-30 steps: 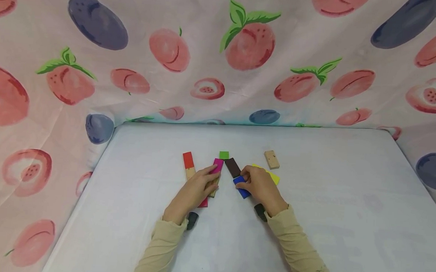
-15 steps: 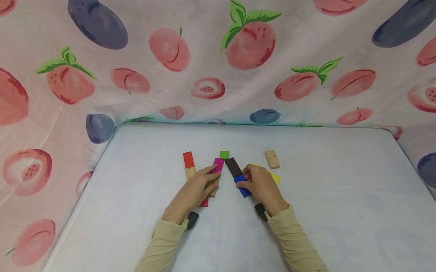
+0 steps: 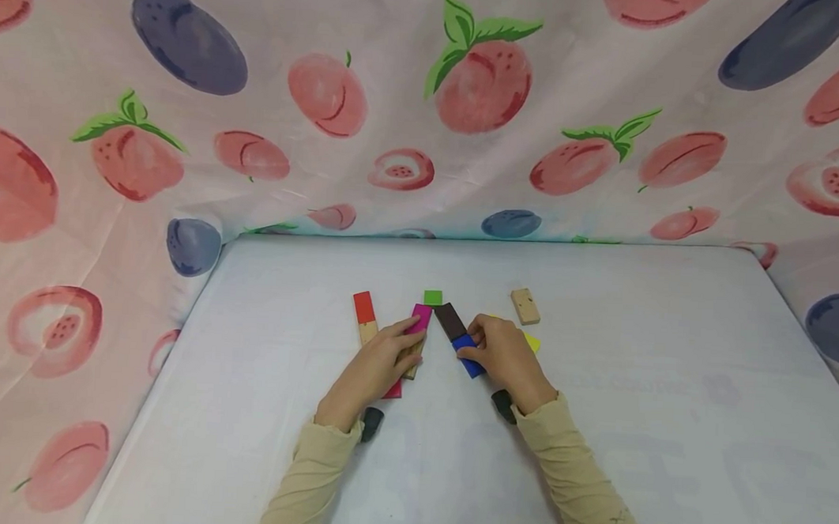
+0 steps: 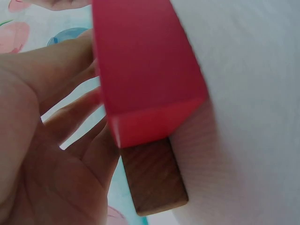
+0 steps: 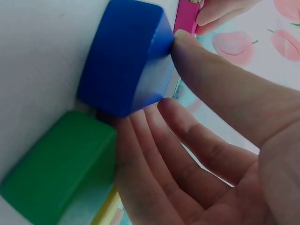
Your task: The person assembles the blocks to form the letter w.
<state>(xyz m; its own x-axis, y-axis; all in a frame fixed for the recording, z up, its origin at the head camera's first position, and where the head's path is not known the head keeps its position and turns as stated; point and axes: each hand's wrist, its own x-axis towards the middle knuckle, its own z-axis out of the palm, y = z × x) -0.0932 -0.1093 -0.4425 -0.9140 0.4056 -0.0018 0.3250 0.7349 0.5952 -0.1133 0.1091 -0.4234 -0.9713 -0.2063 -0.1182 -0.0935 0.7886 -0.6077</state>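
My right hand (image 3: pixel 507 358) pinches a blue block (image 3: pixel 468 356) between thumb and fingers. The blue block lies end to end with a dark brown block (image 3: pixel 450 321), both slanting down to the right. With relaxed fingers my left hand (image 3: pixel 371 370) rests over a magenta block (image 3: pixel 421 316) and the plain wood block (image 3: pixel 411 369) below it. A small green block (image 3: pixel 433 297) sits at the top, between the magenta and brown ends. In the left wrist view a crimson block (image 4: pixel 145 61) stands out beside the left hand, with a brown wooden end (image 4: pixel 154 180) next to it.
A red block (image 3: pixel 363 306) and a plain wood block (image 3: pixel 368 332) form a line left of the left hand. Beyond the right hand lie a yellow block (image 3: pixel 532 343) and a loose wooden block (image 3: pixel 525 306). A darker green block (image 5: pixel 65 168) lies by the right hand.
The blue block has shifted slightly away from me and lines up more evenly with the dark brown block, the right hand moving with it. The left hand has stayed in place.
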